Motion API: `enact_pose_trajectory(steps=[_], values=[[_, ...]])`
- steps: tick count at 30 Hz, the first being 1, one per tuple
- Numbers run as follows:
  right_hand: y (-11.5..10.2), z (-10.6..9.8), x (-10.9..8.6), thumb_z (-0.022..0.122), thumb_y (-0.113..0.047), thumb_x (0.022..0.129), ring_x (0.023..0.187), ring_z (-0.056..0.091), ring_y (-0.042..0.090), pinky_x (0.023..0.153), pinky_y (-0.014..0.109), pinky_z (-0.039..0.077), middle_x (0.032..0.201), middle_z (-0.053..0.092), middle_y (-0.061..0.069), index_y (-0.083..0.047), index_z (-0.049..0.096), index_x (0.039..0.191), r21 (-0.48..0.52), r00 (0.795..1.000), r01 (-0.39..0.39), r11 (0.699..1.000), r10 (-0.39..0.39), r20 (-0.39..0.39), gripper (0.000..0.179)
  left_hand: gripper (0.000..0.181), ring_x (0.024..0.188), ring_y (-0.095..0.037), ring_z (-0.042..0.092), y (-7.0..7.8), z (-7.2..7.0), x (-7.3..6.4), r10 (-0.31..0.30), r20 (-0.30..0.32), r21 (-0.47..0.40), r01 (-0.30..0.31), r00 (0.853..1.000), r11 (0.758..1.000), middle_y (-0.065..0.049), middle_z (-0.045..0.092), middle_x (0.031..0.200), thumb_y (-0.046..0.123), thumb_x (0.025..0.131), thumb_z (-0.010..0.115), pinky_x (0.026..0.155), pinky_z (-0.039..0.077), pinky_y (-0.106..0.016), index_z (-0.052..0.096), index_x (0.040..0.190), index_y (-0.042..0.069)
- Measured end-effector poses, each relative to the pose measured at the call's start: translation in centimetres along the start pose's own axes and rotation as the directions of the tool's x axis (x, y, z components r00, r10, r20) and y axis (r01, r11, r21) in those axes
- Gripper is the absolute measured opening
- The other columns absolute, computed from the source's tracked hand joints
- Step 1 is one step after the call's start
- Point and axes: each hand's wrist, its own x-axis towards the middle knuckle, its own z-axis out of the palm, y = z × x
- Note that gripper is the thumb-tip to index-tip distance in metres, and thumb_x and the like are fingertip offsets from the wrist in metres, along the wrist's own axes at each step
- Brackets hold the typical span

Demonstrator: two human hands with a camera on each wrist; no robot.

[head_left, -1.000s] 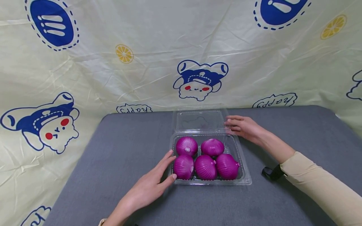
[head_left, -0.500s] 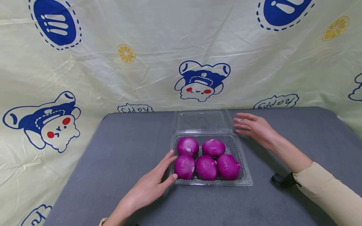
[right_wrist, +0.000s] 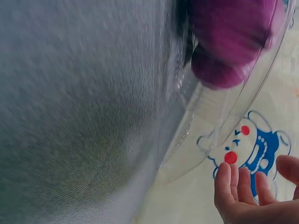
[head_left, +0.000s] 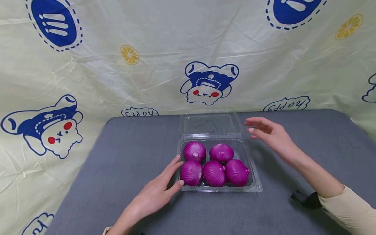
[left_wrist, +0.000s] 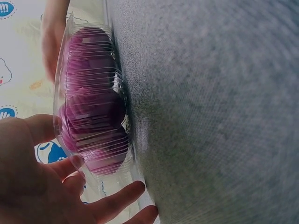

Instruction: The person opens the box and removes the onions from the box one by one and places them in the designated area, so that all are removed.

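A clear plastic clamshell container (head_left: 256, 182) sits on the grey table with its lid (head_left: 210, 125) folded back flat behind it. Several purple onions lie inside, among them a back-left onion (head_left: 194, 151), a back-right onion (head_left: 221, 152) and a front-right onion (head_left: 236, 173). Along the container's left side rests my left hand (head_left: 157, 189), its fingers and thumb spread and touching the rim. In the left wrist view, the fingers (left_wrist: 119, 196) reach alongside the ribbed wall. My right hand (head_left: 270, 132) hovers to the right of the lid, holding nothing, its fingers loosely bent.
The grey cloth-covered table (head_left: 126, 156) extends on both sides of the container. Behind it hangs a pale printed curtain (head_left: 158, 85) with cartoon figures. A black strap device (head_left: 306, 199) is on the right wrist.
My right hand has drawn away from the lid's right edge, moving right, and has turned so the thumb shows. The left hand, container and onions stay where they were.
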Motion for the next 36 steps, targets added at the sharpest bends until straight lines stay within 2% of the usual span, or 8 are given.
enact_pose_trajectory(steps=[5,10,14,19,25,29,32,36], values=[[-0.7,0.4,-1.7,0.063,-0.023,0.098,0.113,0.056,0.013,0.087,0.015,0.046,0.134,0.056,0.004,-0.019,0.053,0.14,-0.18,0.991,0.132,0.975,-0.131,0.017,0.043,0.064,0.141,-0.016,0.034,0.0,0.0,0.0,-0.004,0.001,0.001,0.004,1.0,1.0,0.025,0.011,0.159,0.058,0.097,0.048,0.105,0.037,-0.056,0.034,0.153,0.031],[-1.1,0.9,-3.1,0.071,-0.012,0.092,0.111,0.058,0.014,0.089,0.016,0.046,0.133,0.056,-0.003,-0.024,0.055,0.137,-0.27,0.955,0.298,0.916,-0.289,0.071,0.05,0.064,0.14,-0.016,0.034,0.0,0.0,0.0,-0.002,-0.002,0.007,0.002,1.0,1.0,0.025,0.012,0.159,0.058,0.097,0.048,0.104,0.038,-0.056,0.034,0.153,0.031],[-1.1,1.5,-4.0,0.077,-0.015,0.087,0.111,0.058,0.017,0.088,0.024,0.05,0.133,0.055,-0.006,-0.025,0.056,0.136,-0.334,0.927,0.374,0.865,-0.35,0.131,0.054,0.063,0.14,-0.016,0.034,0.0,0.0,0.0,0.002,-0.007,0.011,-0.002,1.0,1.0,0.025,0.012,0.159,0.057,0.097,0.049,0.104,0.038,-0.055,0.034,0.153,0.031],[-0.7,2.2,-5.1,0.08,-0.025,0.085,0.119,0.053,0.013,0.089,0.038,0.052,0.136,0.053,-0.011,-0.028,0.056,0.135,-0.356,0.914,0.403,0.843,-0.348,0.21,0.056,0.063,0.14,-0.016,0.034,0.1,0.1,-0.1,0.007,-0.012,0.014,-0.007,1.0,1.0,0.025,0.011,0.159,0.057,0.098,0.048,0.104,0.038,-0.055,0.035,0.153,0.031],[-0.2,2.9,-5.7,0.081,-0.036,0.082,0.124,0.049,0.012,0.089,0.045,0.052,0.138,0.051,-0.01,-0.022,0.059,0.133,-0.368,0.901,0.424,0.828,-0.343,0.265,0.057,0.063,0.14,-0.016,0.035,0.1,0.1,-0.1,0.004,-0.01,0.013,-0.004,1.0,1.0,0.025,0.011,0.159,0.057,0.098,0.048,0.103,0.038,-0.055,0.035,0.153,0.031],[0.0,3.1,-5.9,0.08,-0.045,0.08,0.121,0.051,0.014,0.085,0.042,0.054,0.134,0.053,-0.01,-0.026,0.06,0.129,-0.405,0.91,0.403,0.821,-0.31,0.277,0.056,0.063,0.14,-0.016,0.034,0.1,0.1,-0.1,0.005,-0.011,0.013,-0.004,1.0,1.0,0.025,0.011,0.159,0.058,0.098,0.048,0.103,0.038,-0.055,0.034,0.153,0.031],[0.2,3.2,-5.9,0.078,-0.052,0.079,0.119,0.053,0.012,0.085,0.04,0.054,0.131,0.055,-0.013,-0.031,0.061,0.126,-0.451,0.917,0.387,0.804,-0.284,0.279,0.054,0.063,0.14,-0.016,0.034,0.1,0.1,-0.1,0.004,-0.01,0.014,-0.003,1.0,1.0,0.025,0.011,0.159,0.058,0.098,0.047,0.103,0.039,-0.056,0.034,0.153,0.031],[0.2,3.2,-5.7,0.076,-0.058,0.078,0.117,0.054,0.013,0.087,0.043,0.053,0.127,0.059,-0.012,-0.028,0.062,0.126,-0.506,0.92,0.379,0.775,-0.259,0.293,0.058,0.063,0.14,-0.017,0.034,0.2,0.1,0.0,-0.002,-0.006,0.019,0.002,1.0,1.0,0.025,0.011,0.159,0.059,0.097,0.047,0.103,0.039,-0.057,0.034,0.153,0.032]])
